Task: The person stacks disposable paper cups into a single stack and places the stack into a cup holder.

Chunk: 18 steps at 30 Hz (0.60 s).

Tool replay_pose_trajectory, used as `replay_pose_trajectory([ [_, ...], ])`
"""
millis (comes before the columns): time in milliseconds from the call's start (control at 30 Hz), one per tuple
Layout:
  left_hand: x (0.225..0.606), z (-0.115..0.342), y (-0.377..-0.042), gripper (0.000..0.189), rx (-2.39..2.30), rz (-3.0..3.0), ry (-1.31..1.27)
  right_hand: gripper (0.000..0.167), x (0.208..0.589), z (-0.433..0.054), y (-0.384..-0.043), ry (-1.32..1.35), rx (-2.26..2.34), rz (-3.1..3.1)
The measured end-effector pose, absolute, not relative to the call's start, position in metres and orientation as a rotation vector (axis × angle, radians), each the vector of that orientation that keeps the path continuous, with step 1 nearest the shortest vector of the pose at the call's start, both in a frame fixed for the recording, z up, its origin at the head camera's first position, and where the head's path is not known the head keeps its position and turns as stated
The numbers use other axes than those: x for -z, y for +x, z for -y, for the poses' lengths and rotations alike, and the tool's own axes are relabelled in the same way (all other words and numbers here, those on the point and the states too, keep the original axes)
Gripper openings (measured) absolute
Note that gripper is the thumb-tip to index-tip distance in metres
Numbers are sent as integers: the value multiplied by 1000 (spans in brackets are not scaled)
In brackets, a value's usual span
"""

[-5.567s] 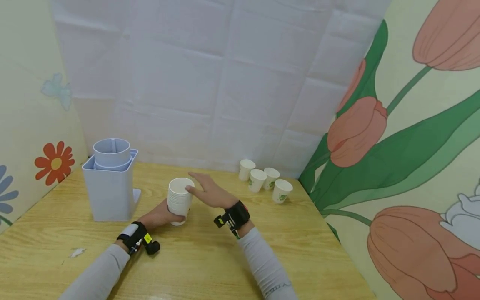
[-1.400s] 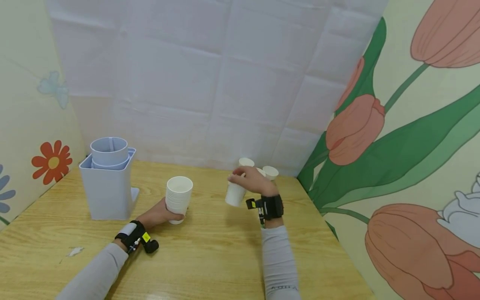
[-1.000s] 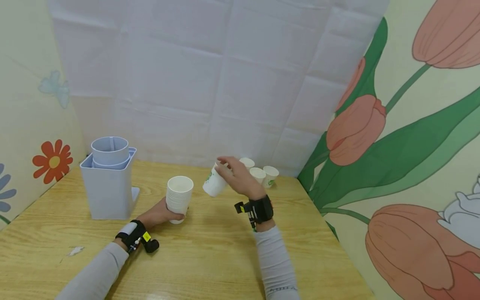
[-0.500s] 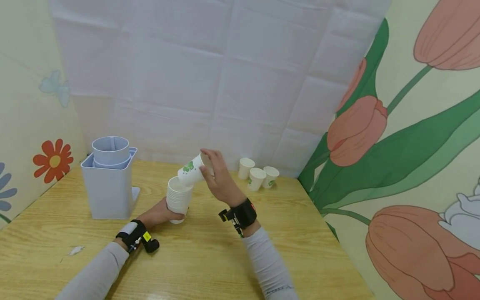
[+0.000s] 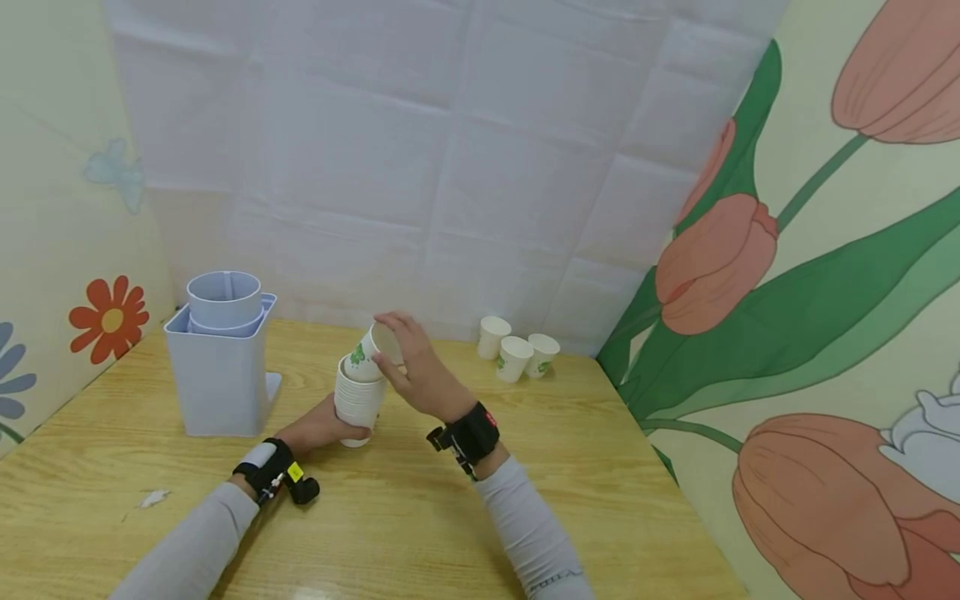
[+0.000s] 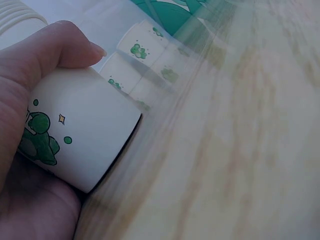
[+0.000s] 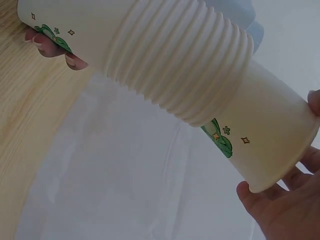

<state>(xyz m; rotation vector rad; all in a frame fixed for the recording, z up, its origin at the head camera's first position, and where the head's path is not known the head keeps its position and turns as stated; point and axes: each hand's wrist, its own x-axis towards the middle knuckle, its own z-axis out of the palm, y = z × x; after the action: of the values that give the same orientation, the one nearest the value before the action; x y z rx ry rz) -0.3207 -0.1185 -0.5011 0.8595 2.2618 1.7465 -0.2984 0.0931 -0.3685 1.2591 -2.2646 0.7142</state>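
Observation:
My left hand point(image 5: 321, 427) grips a stack of nested white paper cups point(image 5: 358, 402) low on its side, and the stack stands on the table. In the left wrist view the bottom cup point(image 6: 85, 125) shows a green print, with the thumb and fingers curled round it. My right hand point(image 5: 423, 375) holds a single paper cup point(image 5: 365, 358) by its rim. That cup is tilted, its base inside the mouth of the stack. In the right wrist view the fingers point(image 7: 250, 197) pinch the rim of this cup point(image 7: 272, 130) above the stacked rims.
Three more paper cups point(image 5: 513, 360) stand upright at the back right of the wooden table point(image 5: 420, 517). A pale blue square bin point(image 5: 217, 383) with a round container point(image 5: 225, 298) in it stands at the left. A white sheet point(image 5: 360, 167) hangs behind.
My right hand has carried one cup from the group at the right leftward to the stack and lowered its base into the top. The left hand keeps its grip on the stack.

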Motion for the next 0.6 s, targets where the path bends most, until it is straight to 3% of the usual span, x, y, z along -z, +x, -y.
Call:
replay_pose_trajectory([
  [600, 501, 119, -319, 70, -1728, -2278, 833, 49, 380, -77, -295, 1347, -593, 2276],
])
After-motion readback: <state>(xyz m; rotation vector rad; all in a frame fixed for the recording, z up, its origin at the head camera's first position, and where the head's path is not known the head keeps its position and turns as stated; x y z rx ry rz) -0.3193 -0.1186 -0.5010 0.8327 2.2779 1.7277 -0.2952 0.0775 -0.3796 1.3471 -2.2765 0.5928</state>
